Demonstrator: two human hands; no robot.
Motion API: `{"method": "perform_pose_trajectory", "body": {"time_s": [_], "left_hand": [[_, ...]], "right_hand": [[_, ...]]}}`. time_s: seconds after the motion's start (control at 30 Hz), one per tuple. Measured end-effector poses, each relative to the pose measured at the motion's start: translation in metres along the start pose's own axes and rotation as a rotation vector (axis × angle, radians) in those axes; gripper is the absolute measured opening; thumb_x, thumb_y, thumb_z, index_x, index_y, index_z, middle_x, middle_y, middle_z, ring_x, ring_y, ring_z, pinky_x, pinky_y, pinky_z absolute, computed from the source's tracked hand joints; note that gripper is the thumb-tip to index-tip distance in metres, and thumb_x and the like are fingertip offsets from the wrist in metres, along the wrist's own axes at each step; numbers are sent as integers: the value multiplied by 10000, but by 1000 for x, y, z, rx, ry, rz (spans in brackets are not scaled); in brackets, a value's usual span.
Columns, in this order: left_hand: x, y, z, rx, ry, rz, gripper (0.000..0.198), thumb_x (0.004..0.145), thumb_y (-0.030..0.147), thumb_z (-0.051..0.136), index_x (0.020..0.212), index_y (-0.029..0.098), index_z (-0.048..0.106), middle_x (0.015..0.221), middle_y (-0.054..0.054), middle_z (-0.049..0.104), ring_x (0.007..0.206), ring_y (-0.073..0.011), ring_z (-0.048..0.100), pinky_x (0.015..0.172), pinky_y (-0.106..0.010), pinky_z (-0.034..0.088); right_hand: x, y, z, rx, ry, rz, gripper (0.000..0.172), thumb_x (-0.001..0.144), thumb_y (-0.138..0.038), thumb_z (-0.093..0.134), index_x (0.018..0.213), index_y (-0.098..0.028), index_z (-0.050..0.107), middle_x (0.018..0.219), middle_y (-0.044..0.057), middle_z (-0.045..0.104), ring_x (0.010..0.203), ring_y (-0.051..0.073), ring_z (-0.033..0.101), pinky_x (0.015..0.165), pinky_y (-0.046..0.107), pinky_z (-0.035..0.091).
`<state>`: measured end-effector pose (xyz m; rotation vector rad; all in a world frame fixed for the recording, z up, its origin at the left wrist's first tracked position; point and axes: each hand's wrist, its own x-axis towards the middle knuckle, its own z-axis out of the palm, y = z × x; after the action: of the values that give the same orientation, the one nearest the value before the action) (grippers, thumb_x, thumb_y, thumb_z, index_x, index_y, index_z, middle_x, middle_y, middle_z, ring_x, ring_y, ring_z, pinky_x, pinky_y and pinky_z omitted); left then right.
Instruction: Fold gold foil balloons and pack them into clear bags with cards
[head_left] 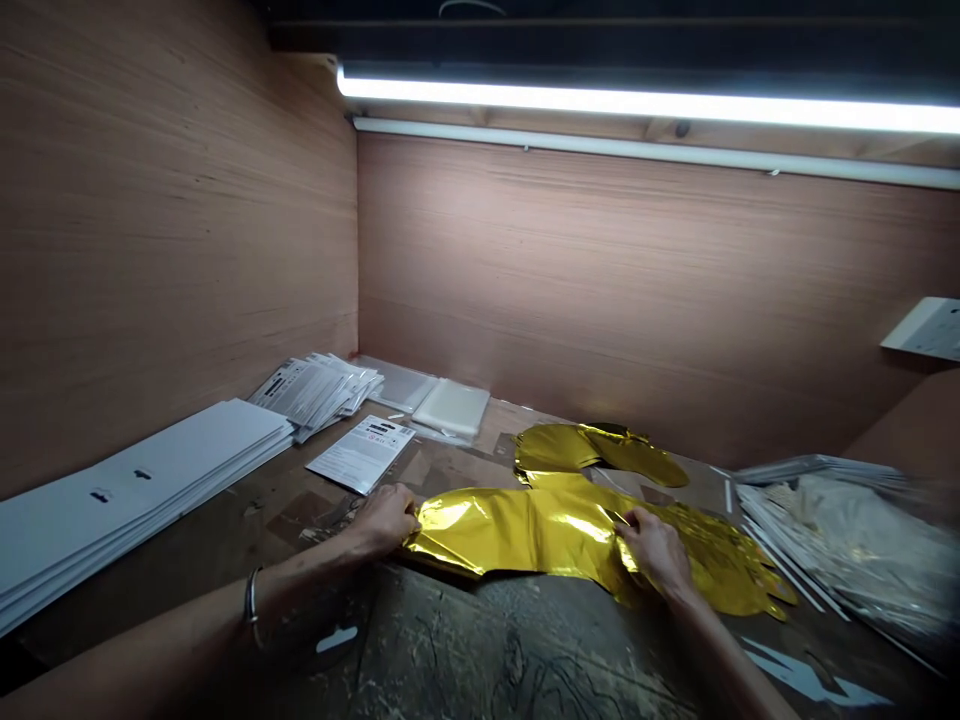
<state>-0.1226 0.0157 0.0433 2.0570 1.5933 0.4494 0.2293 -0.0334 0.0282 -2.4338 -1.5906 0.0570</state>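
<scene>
Gold foil balloon (540, 530), lying crosswise, left hand (384, 520), right hand (656, 552) gripping

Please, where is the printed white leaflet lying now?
In the head view, the printed white leaflet lies on the bench left of centre, just beyond the left hand, with clear plastic bags behind it and stacked white boards to its left.

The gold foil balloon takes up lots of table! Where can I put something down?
Brown worktop shows between the white boards and the printed sheet, beside the person's left hand. Another patch lies in front of the gold foil balloon, nearest the person. Crowded: the right, with white sticks and a plastic bag, and back left, with stacked cards.
</scene>
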Motion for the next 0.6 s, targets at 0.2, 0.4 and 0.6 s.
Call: {"method": "perform_pose_trajectory", "body": {"time_s": [0.2, 0.4, 0.6], "left_hand": [[-5, 8, 15, 391, 119, 57, 203, 727, 198, 388, 789, 99, 555, 731, -121, 559, 731, -255, 517, 655, -378, 361], [-28, 36, 27, 463, 7, 810, 704, 699, 597, 324, 1225, 132, 272, 1278, -130, 266, 1172, -305, 168, 935, -473, 114], [-30, 25, 42, 405, -333, 858, 855, 638, 681, 267, 1283, 156, 67, 1324, -147, 93, 1194, -323, 43, 912, -533, 5]], "right_hand": [[-4, -1, 5, -162, 1, 64, 202, 708, -266, 368, 767, -159, 528, 824, 140, 586, 806, 266, 545, 625, 335, 376], [-5, -5, 5, -173, -14, 100, 213, 721, -269, 371, 809, -151, 526, 847, 119, 568, 840, 245, 534, 678, 330, 380], [-20, 10, -14, -93, 21, 302, 484, 718, -460, 328, 1011, -99, 461, 1028, 188, 490, 931, 310, 477, 667, 390, 385]]}}
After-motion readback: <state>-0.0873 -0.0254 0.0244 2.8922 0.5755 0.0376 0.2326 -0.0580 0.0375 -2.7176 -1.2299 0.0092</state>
